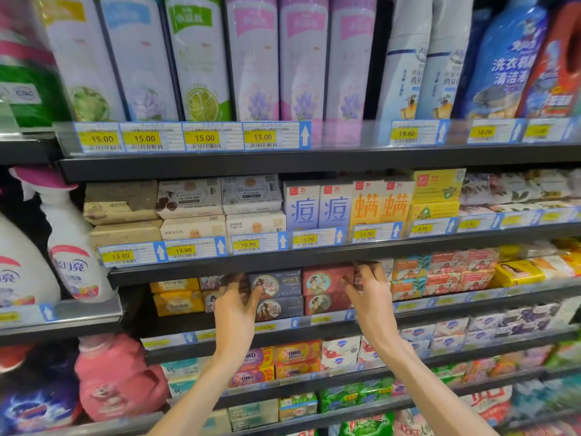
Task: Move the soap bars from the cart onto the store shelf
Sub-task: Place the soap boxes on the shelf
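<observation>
Boxed soap bars fill the third shelf (314,333) down. Two dark blue soap boxes (276,283) are stacked beside two red soap boxes (323,280). My left hand (235,306) reaches up to the left end of the blue stack; its thumb touches the upper blue box and its blurred fingers spread to the left of it. My right hand (369,294) is at the right end of the red stack, fingertips against the upper red box. Neither hand carries a loose bar. The cart is out of view.
Yellow soap boxes (176,294) lie left of my hands, orange and red packs (440,275) to the right. The shelf above (314,256) overhangs closely with price tags. Detergent bottles (72,247) stand at the left. More soap packs (295,360) sit on lower shelves.
</observation>
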`<action>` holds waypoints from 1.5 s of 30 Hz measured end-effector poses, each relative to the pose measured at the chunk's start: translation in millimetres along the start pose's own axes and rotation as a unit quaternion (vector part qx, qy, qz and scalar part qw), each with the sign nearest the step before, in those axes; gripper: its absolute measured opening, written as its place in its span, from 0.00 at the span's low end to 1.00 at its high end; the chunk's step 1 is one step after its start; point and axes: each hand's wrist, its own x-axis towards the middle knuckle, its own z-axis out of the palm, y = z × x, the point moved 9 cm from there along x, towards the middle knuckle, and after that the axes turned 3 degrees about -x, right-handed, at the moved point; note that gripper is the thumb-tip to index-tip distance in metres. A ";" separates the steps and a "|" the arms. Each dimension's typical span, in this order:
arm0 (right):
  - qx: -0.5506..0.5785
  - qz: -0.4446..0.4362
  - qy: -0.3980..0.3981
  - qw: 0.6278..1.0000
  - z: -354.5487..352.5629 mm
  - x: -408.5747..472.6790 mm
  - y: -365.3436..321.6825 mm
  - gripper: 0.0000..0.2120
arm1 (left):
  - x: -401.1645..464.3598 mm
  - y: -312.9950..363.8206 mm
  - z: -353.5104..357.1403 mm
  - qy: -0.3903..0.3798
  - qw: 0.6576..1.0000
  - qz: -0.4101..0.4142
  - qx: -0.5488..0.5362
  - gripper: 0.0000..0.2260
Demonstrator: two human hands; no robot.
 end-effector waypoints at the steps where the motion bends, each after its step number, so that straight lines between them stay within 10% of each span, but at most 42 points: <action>1: -0.007 -0.001 0.001 1.000 0.7 0.8 0.4 0.22 | -0.6 0.6 0.2 0.002 1.000 -0.001 -0.003 0.13; 27: -0.137 -0.002 -0.010 0.991 12.9 6.2 16.0 0.20 | -7.8 9.8 9.6 0.006 0.999 -0.031 0.014 0.16; 41: -0.004 0.014 0.002 1.000 7.7 -15.3 8.3 0.22 | -26.7 3.2 -10.3 0.004 0.998 -0.035 0.047 0.20; 45: 0.025 -0.101 -0.080 0.991 37.0 -57.3 -30.3 0.15 | -60.3 4.2 -51.6 -0.018 0.995 0.031 0.098 0.17</action>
